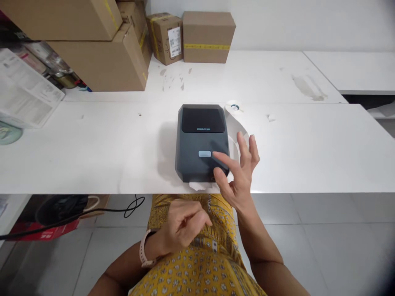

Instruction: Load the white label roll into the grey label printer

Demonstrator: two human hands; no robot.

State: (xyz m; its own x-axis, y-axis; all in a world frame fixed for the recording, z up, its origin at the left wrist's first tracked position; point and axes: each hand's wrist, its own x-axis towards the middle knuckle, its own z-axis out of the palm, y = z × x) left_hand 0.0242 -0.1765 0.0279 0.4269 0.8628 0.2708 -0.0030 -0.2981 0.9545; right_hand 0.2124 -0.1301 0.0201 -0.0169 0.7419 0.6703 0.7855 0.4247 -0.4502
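Observation:
A dark grey label printer (202,142) stands near the front edge of the white table. Its top carries a black panel and a pale oblong button (204,153). My right hand (239,172) is over its right side, fingers spread and holding nothing, with the index fingertip right beside the button. A strip of white paper (200,186) sticks out of the front, by the table edge. Behind the printer lies a roll of white paper (233,107), its band curving down along the right side. My left hand (187,222) is curled closed in front of my body, below the table edge, with nothing visible in it.
Cardboard boxes (208,37) with yellow tape stand along the back and back left. A printed white carton (27,90) and small items crowd the left end. A black cable (108,210) runs below the table edge. Peeled marks (308,85) show on the tabletop.

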